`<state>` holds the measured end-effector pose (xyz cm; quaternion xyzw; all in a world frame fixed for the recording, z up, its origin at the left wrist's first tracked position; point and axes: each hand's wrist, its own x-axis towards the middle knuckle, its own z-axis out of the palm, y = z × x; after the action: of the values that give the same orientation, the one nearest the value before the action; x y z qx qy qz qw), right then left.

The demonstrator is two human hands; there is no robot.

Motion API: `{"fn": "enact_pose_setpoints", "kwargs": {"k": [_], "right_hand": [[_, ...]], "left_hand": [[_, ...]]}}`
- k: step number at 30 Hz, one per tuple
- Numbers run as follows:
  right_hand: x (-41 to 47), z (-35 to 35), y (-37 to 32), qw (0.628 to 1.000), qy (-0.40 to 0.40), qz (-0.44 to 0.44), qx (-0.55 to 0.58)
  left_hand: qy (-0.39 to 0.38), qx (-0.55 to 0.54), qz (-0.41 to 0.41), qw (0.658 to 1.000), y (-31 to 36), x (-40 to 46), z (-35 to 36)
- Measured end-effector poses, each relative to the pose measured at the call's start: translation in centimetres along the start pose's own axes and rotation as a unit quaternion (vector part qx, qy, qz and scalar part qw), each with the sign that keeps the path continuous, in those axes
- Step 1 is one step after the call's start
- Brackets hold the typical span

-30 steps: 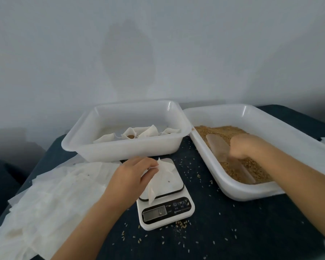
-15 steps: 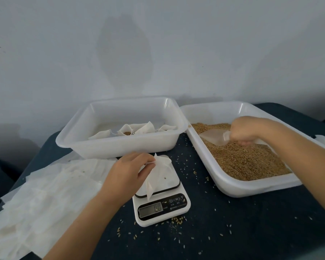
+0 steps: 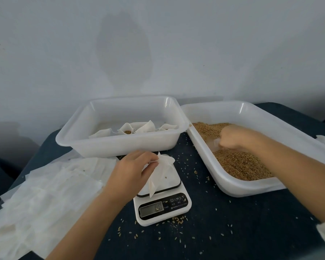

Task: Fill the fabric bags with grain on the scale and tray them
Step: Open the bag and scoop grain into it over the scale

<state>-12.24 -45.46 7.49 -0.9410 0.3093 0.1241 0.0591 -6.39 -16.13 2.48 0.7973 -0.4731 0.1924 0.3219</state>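
Note:
My left hand [image 3: 131,171] pinches the top edge of a white fabric bag [image 3: 162,173] that stands on the small white scale [image 3: 162,205]. My right hand [image 3: 233,137] grips a clear plastic scoop [image 3: 213,143] and holds it low in the brown grain [image 3: 238,162] of the right white tray [image 3: 251,186]. The scoop is mostly hidden by the hand and grain. Several filled bags [image 3: 137,128] lie in the left white tray [image 3: 120,147], behind the scale.
A stack of flat white fabric bags [image 3: 43,199] covers the table's left side. Loose grains [image 3: 178,219] lie scattered on the dark blue table [image 3: 233,231] around the scale. A grey wall rises right behind both trays.
My right hand has brought the scoop down from above the grain into the pile. My left hand keeps its hold on the bag on the scale.

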Motion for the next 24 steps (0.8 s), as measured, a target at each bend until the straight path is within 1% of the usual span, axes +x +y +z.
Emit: {"fn": "enact_pose_setpoints", "kwargs": {"k": [3,6,10,14,17,20,24], "right_hand": [[0.6,1.7,0.1,0.999,0.029,-0.001,0.043],[1.0,2.7,0.4,0.996,0.038,-0.001,0.083],[1.6,3.1,0.1,0.996,0.050,0.000,0.079],[2.6,1.8,-1.9,0.996,0.050,0.003,0.072],[3.6,1.6,-2.9,0.997,0.050,0.006,0.061],[4.2,2.1,-2.3,0.996,0.060,0.004,0.069],[3.9,1.9,0.3,0.993,0.082,-0.015,0.088]], "left_hand": [[0.000,-0.012,-0.019,1.000,-0.2,-0.3,0.0],[0.008,-0.033,-0.047,0.998,-0.7,-0.4,-0.1],[0.012,-0.042,-0.056,0.997,-0.9,-0.6,0.3],[0.007,-0.042,-0.050,0.998,-0.2,-0.7,0.6],[0.009,-0.061,-0.047,0.997,-0.1,-1.0,0.4],[0.015,-0.064,-0.058,0.996,-0.6,-1.3,-0.1],[0.038,-0.070,-0.086,0.993,-1.2,-0.8,-0.4]]}}
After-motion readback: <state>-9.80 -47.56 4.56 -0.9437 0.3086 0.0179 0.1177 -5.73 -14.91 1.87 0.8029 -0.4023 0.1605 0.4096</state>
